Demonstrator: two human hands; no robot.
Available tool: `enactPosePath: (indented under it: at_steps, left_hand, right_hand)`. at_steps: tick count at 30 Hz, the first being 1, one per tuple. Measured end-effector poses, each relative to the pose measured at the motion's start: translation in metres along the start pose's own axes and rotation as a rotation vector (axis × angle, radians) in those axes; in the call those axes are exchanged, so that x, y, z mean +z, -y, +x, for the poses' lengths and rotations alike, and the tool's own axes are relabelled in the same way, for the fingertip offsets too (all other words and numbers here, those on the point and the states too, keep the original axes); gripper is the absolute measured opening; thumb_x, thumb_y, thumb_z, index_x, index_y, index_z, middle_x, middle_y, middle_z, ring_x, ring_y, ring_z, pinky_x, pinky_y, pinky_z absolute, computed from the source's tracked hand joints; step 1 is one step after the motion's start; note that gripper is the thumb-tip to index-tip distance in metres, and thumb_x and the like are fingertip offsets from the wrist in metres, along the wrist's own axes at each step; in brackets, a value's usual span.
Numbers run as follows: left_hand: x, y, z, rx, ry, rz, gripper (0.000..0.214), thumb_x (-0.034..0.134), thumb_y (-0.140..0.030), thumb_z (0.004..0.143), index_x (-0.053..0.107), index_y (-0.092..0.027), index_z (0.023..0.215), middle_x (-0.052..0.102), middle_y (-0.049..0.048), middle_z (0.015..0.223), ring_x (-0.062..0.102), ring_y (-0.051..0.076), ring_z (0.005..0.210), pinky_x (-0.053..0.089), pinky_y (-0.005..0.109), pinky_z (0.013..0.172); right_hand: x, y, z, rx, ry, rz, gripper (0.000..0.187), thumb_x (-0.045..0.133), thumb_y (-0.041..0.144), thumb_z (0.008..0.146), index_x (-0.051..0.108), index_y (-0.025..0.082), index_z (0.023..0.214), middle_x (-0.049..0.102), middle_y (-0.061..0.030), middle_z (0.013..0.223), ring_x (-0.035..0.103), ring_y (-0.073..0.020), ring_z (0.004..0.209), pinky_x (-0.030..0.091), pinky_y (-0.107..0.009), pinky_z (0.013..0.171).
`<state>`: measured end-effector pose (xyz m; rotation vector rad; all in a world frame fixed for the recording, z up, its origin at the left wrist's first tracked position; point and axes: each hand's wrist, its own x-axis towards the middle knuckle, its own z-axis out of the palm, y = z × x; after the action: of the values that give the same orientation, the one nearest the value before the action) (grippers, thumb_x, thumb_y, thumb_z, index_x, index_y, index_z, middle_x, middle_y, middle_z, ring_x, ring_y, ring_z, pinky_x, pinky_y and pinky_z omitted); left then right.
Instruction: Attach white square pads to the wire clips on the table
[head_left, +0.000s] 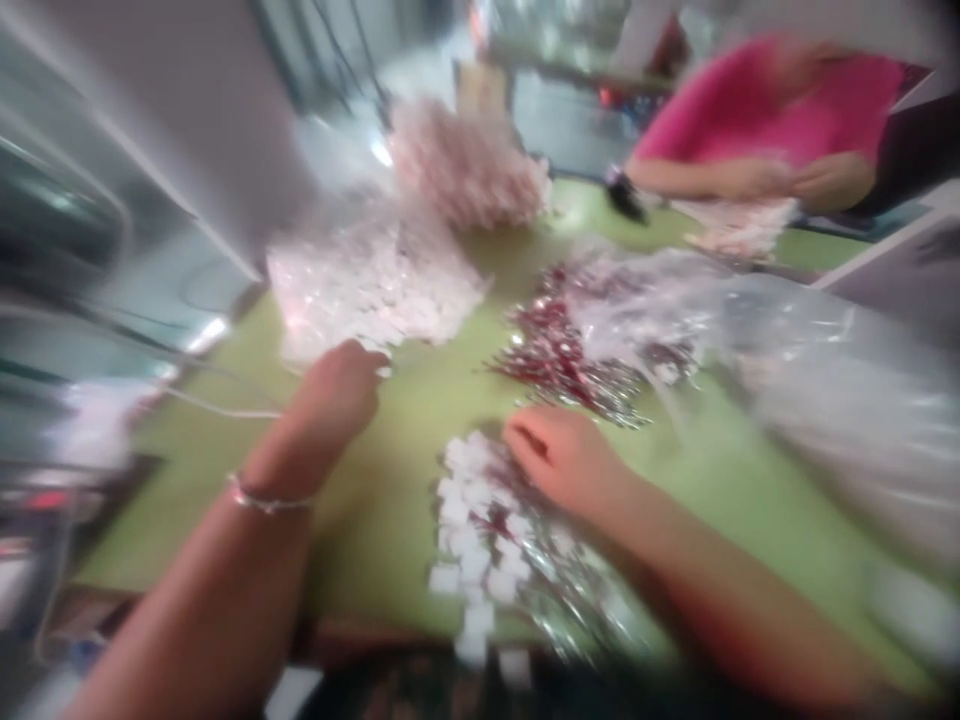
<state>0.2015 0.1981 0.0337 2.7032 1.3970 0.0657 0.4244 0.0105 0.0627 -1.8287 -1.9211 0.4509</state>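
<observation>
Left hand (341, 385) narrowed at the white pieces (367, 290), far left; right hand (559, 450) curled beside the white-ended strands (480, 520), near centre. Can't tell if either holds anything! That near pile looks done; the red-and-silver strands (559, 345), farther right, seem left to do. Near strands slant lengthwise, white ends left, silver near-right.

A bare strip of green desk (382, 500) ran forward between the left hand (341, 388) and the white-tabbed pile (472, 530), then between the bag of white pieces (375, 285) and the red-and-silver bundle (551, 345), until the pale pink heap (469, 170) stood in the way. Rightward, a large plastic bag (847, 390) blocked passage.
</observation>
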Motion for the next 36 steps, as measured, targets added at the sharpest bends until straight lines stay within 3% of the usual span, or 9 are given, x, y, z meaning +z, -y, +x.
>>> enactPosePath:
  at_steps: [2, 4, 8, 12, 17, 19, 24, 29, 36]
  left_hand:
    - [0.005, -0.003, 0.0, -0.012, 0.025, 0.036, 0.035, 0.039, -0.013, 0.083, 0.07, -0.014, 0.099, 0.062, 0.0159, 0.098, 0.062, 0.028, 0.086, 0.048, 0.036, 0.072]
    - [0.008, -0.009, 0.001, -0.021, 0.03, 0.046, 0.034, 0.039, -0.014, 0.083, 0.07, -0.013, 0.096, 0.062, 0.0159, 0.096, 0.062, 0.028, 0.084, 0.047, 0.035, 0.07]
    - [0.011, -0.023, 0.004, 0.004, -0.033, -0.09, 0.029, 0.046, -0.024, 0.086, 0.073, -0.014, 0.09, 0.065, 0.0141, 0.093, 0.063, 0.029, 0.089, 0.048, 0.038, 0.077]
    - [0.017, -0.044, -0.001, 0.117, -0.163, -0.551, 0.025, 0.059, -0.036, 0.083, 0.074, -0.017, 0.085, 0.071, 0.0084, 0.094, 0.064, 0.023, 0.091, 0.049, 0.034, 0.086]
    - [0.033, -0.067, -0.013, 0.006, 0.193, -1.164, 0.038, 0.069, -0.047, 0.078, 0.074, -0.016, 0.099, 0.07, 0.0043, 0.077, 0.06, 0.015, 0.067, 0.05, 0.029, 0.068]
    - [0.038, -0.071, -0.016, -0.002, 0.262, -1.308, 0.042, 0.068, -0.046, 0.079, 0.072, -0.017, 0.109, 0.067, 0.0027, 0.072, 0.057, 0.012, 0.064, 0.048, 0.027, 0.065]
    - [0.04, -0.077, -0.017, 0.011, 0.291, -1.529, 0.042, 0.07, -0.038, 0.081, 0.063, -0.019, 0.118, 0.062, -0.0008, 0.072, 0.054, 0.009, 0.062, 0.044, 0.024, 0.06]
    - [0.035, -0.081, -0.02, -0.026, 0.332, -1.635, 0.031, 0.076, -0.038, 0.075, 0.068, -0.016, 0.095, 0.065, 0.0012, 0.077, 0.056, 0.008, 0.065, 0.045, 0.023, 0.063]
    - [0.03, -0.082, -0.021, -0.081, 0.413, -1.65, 0.035, 0.076, -0.044, 0.073, 0.073, -0.015, 0.093, 0.061, 0.0016, 0.068, 0.053, 0.01, 0.062, 0.04, 0.024, 0.06]
  right_hand:
    - [-0.018, -0.012, 0.004, 0.145, -0.036, -0.165, 0.024, 0.044, 0.021, 0.092, 0.064, 0.018, 0.08, 0.067, -0.0034, 0.075, 0.055, -0.0141, 0.066, 0.036, -0.028, 0.064]
    - [-0.032, -0.024, 0.008, 0.312, 0.04, -0.371, 0.023, 0.048, 0.022, 0.09, 0.064, 0.018, 0.074, 0.066, -0.0047, 0.072, 0.054, -0.016, 0.064, 0.033, -0.029, 0.06]
    - [-0.031, -0.037, 0.013, 0.436, 0.202, -0.51, 0.021, 0.054, 0.029, 0.088, 0.065, 0.018, 0.074, 0.067, -0.0075, 0.075, 0.056, -0.0187, 0.065, 0.031, -0.03, 0.056]
    - [-0.009, -0.04, 0.013, 0.33, 0.179, -0.418, 0.015, 0.054, 0.022, 0.088, 0.067, 0.018, 0.083, 0.068, -0.0083, 0.086, 0.059, -0.018, 0.072, 0.037, -0.029, 0.062]
    - [0.001, -0.044, 0.013, 0.253, 0.008, -0.25, 0.013, 0.056, 0.021, 0.087, 0.067, 0.019, 0.081, 0.068, -0.006, 0.087, 0.059, -0.0161, 0.072, 0.039, -0.028, 0.064]
    - [-0.001, -0.04, 0.012, 0.237, -0.055, -0.127, 0.01, 0.057, 0.023, 0.086, 0.066, 0.02, 0.08, 0.068, -0.0023, 0.077, 0.057, -0.0136, 0.064, 0.039, -0.027, 0.061]
    - [-0.003, -0.021, 0.007, 0.162, -0.048, 0.113, 0.011, 0.057, 0.025, 0.086, 0.062, 0.021, 0.077, 0.065, 0.003, 0.066, 0.055, -0.0104, 0.056, 0.039, -0.024, 0.057]
    - [0.0, -0.014, 0.004, 0.051, -0.129, 0.094, 0.009, 0.058, 0.022, 0.086, 0.063, 0.021, 0.078, 0.067, 0.0025, 0.073, 0.058, -0.0108, 0.064, 0.04, -0.024, 0.062]
    - [0.008, -0.024, 0.004, -0.087, -0.219, -0.089, 0.014, 0.053, 0.021, 0.088, 0.06, 0.019, 0.077, 0.064, -0.001, 0.073, 0.057, -0.0134, 0.066, 0.039, -0.026, 0.061]
